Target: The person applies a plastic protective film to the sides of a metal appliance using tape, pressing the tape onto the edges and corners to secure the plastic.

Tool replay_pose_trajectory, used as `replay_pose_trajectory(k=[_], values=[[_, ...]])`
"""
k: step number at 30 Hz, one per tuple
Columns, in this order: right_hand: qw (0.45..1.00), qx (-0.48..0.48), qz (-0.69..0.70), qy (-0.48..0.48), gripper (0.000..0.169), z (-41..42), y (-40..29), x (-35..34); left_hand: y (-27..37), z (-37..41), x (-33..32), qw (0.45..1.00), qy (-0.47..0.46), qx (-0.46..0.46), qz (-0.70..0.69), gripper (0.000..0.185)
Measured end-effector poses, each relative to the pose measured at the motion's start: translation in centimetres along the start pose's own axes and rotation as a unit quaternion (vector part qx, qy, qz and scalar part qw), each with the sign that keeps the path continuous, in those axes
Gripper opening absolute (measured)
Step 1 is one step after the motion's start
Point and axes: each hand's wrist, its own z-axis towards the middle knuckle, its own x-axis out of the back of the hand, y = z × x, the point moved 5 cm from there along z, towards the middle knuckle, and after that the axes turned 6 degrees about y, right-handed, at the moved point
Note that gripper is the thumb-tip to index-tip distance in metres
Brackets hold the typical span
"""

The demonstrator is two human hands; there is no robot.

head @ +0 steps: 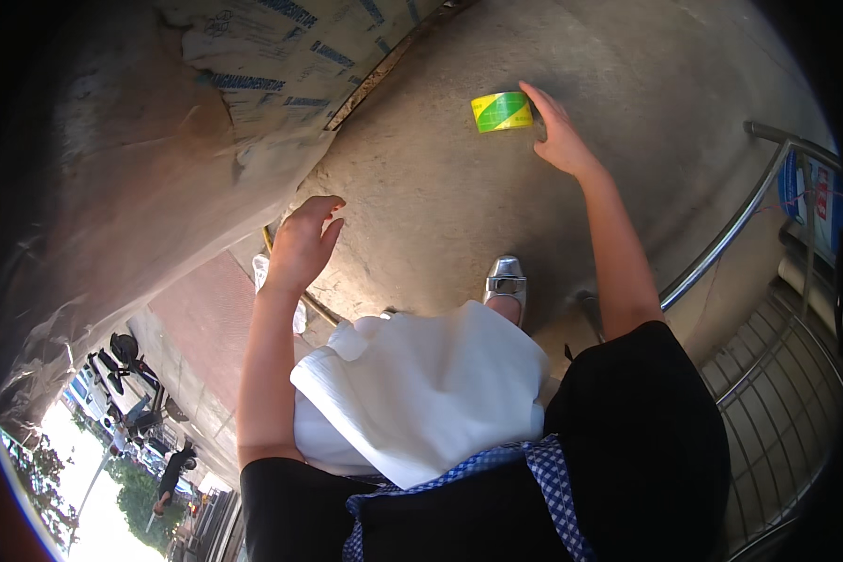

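Note:
A roll of yellow and green adhesive tape (502,112) is in front of me, above or on the concrete floor; which of these I cannot tell. At its right edge is my right hand (558,133), thumb and fingers apart, and whether the fingertips touch the roll is unclear. My left hand (305,242) is lower and to the left, fingers bent and apart from the thumb, holding nothing. It is near a large wrapped bundle (133,140) covered in brown, printed film.
A metal cart with a chrome rail (727,242) and wire basket (780,393) stands at my right. My silver shoe (506,281) is on the floor. A person in dark clothes (174,474) and parked two-wheelers (137,372) are outside at the lower left.

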Motion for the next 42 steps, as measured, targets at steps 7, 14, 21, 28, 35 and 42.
replay_pose_trajectory(k=[7, 14, 21, 28, 35, 42], values=[[0.996, -0.065, 0.038, -0.042, 0.054, 1.9, 4.9, -1.5, -0.1, -0.1, 0.4, 1.0, 0.0, -0.009, -0.005, 0.026], [0.97, -0.146, 0.19, -0.043, 0.027, 1.1, 5.0, -4.6, 0.5, 0.0, -0.1, 1.0, -0.009, 0.013, -0.009, 0.025], [0.762, -0.177, 0.622, -0.041, 0.023, -0.9, -1.5, -4.7, 0.8, 0.2, -0.5, 0.998, 0.001, 0.003, -0.058, 0.021], [0.433, -0.236, 0.867, -0.072, 0.019, -4.4, -12.6, -6.9, 5.6, 1.3, 1.3, 0.97, 0.173, 0.0, -0.169, 0.031], [0.255, -0.307, 0.91, -0.111, 0.017, -5.9, -17.3, -8.2, 7.6, 1.3, 2.1, 0.939, 0.227, -0.01, -0.257, 0.047], [0.205, -0.33, 0.914, -0.115, 0.015, -6.1, -18.6, -6.7, 8.0, 0.8, 3.8, 0.952, 0.236, -0.073, -0.18, 0.048]])
